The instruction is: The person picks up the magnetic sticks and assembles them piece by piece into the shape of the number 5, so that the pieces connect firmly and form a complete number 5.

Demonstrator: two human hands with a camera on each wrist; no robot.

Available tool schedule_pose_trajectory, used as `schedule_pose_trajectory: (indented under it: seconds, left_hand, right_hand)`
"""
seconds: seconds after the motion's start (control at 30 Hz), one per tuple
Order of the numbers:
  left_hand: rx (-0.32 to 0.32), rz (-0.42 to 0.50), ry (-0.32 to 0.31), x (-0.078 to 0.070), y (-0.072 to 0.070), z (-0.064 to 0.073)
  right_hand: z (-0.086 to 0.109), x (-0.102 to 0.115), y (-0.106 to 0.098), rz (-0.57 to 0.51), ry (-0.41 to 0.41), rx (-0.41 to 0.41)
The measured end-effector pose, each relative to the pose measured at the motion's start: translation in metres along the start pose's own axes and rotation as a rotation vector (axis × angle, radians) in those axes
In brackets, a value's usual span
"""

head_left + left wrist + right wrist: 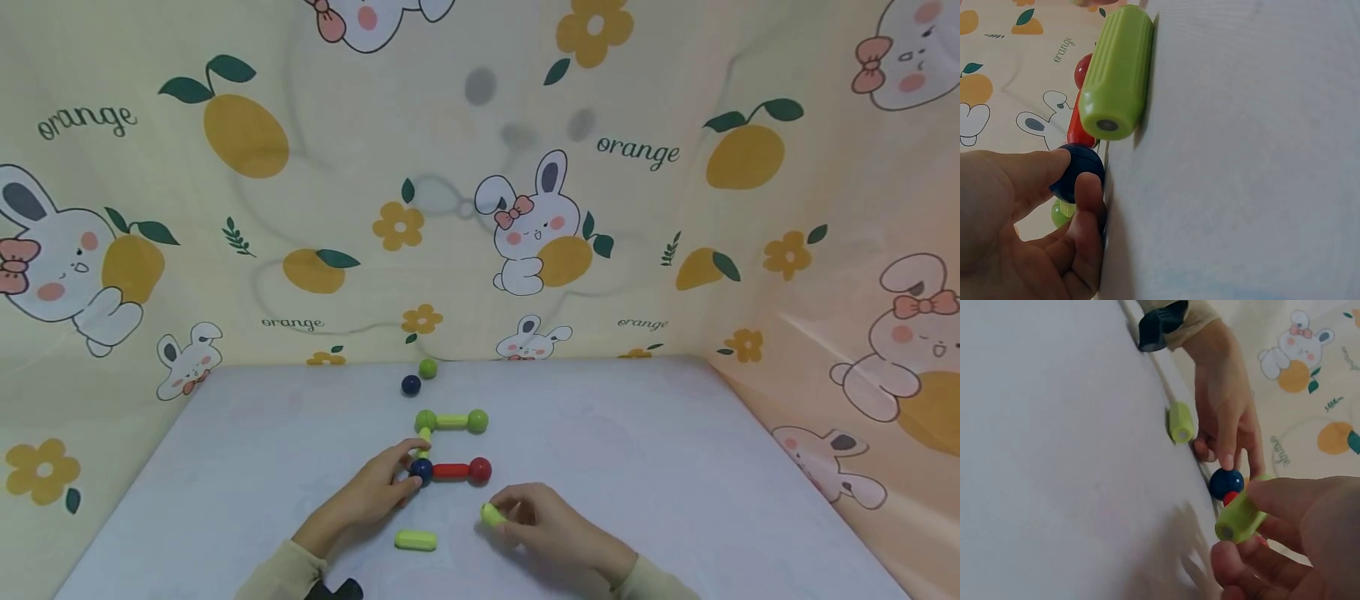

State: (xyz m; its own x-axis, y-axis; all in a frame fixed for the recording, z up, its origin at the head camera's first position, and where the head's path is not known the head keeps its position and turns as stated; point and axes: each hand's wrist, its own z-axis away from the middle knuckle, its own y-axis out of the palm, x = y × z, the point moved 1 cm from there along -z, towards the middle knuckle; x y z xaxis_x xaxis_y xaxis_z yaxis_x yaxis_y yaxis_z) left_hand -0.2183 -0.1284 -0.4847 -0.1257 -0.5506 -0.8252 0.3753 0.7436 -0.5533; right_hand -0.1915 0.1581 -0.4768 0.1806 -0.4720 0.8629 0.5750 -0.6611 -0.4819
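My left hand (382, 485) pinches a dark blue ball (422, 472) between thumb and fingers at the corner of a joined magnetic shape. From that ball a red rod (451, 472) runs right to a red ball (480, 470). A light green rod (425, 437) goes back from it to a green ball (426, 419), and another green rod (452, 422) links that to a second green ball (477, 421). Nearer and to the right, my right hand (547, 529) holds a loose green magnetic rod (1241, 517) between thumb and fingers, its grey end showing in the right wrist view.
Another green rod (416, 541) lies on the white table (675, 467) between the hands, towards the front. Farther back sit a loose dark blue ball (411, 385) and a green ball (427, 368). A patterned cloth (465, 275) rises behind the table and at its sides.
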Motion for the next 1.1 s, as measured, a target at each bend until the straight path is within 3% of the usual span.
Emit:
schedule_pose_trajectory:
  seconds: [0.27, 0.6, 1.1]
  left_hand:
    - [-0.001, 0.014, 0.001, -0.001, 0.0, 0.002]
    - [0.003, 0.026, -0.003, 0.001, 0.0, 0.001]
    - [0.004, 0.018, 0.006, 0.0, -0.001, 0.0]
  right_hand:
    - [-0.009, 0.002, 0.004, -0.207, -0.021, -0.078]
    - [-0.019, 0.0, 0.008, -0.311, 0.079, -0.088]
    - [-0.025, -0.004, 0.012, -0.369, 0.133, -0.097]
